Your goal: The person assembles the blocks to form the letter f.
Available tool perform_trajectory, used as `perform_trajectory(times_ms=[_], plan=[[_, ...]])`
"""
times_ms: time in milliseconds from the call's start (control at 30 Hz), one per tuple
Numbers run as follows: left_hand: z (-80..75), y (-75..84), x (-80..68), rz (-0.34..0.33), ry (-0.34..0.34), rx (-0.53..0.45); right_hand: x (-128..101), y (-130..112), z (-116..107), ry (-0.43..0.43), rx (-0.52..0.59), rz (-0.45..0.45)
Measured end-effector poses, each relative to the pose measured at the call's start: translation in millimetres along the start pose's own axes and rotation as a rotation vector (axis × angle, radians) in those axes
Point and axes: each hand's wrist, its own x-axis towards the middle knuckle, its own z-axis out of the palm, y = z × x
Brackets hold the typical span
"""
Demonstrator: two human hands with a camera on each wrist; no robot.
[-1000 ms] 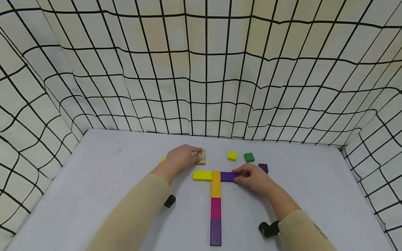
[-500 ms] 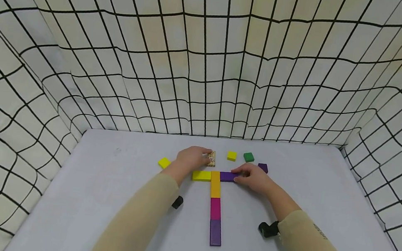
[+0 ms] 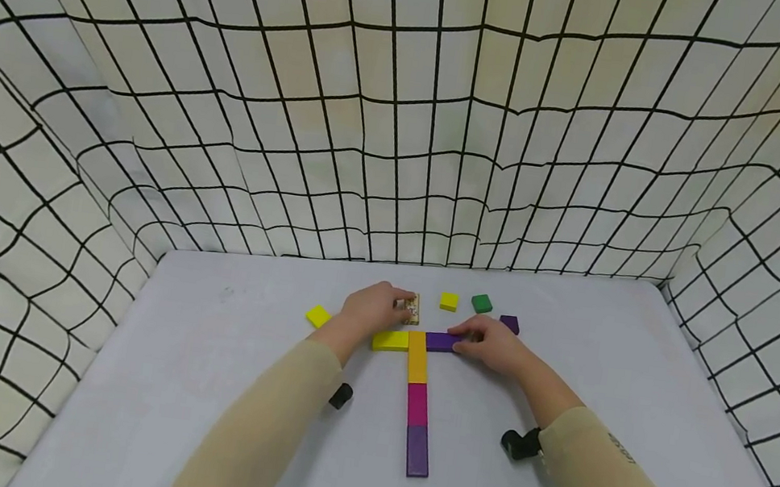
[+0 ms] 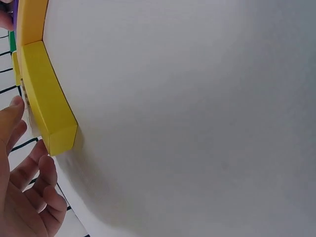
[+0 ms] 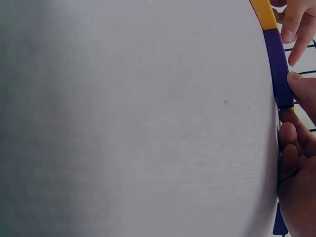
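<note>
Flat coloured blocks lie in a T on the grey table (image 3: 212, 384): a stem of dark purple block (image 3: 418, 451), magenta block (image 3: 417, 404) and orange block (image 3: 417, 356), with a yellow bar (image 3: 390, 340) to the left of the stem's top and a purple bar (image 3: 443, 341) to the right. The right hand (image 3: 494, 346) has thumb and fingertips pinched on the purple bar's outer end, the bar lying flat against the orange block. The left hand (image 3: 372, 307) holds a pale patterned block (image 3: 410, 309) at its fingertips, just behind the yellow bar; whether that block is lifted or resting cannot be told. Risks, judged from this layout: the blocks look merely butted, so a sideways shove from the right hand would likely skew the orange block and open a gap down the stem. The left wrist sits just beside the yellow bar, and bringing the patterned block in low could knock it askew. Loose pieces — yellow square (image 3: 449, 301), green square (image 3: 481, 303), small purple square (image 3: 509, 323), stray yellow square (image 3: 318, 316) — lie near enough for a sleeve to sweep.
</note>
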Motion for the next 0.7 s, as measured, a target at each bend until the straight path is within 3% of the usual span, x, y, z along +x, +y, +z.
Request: perform_trajectory(times_ms=[700], plan=[[2.5,3.8,-4.4,-0.018,-0.017,-0.066,-2.0,-2.2,-0.2,0.001,-0.001,-0.001]])
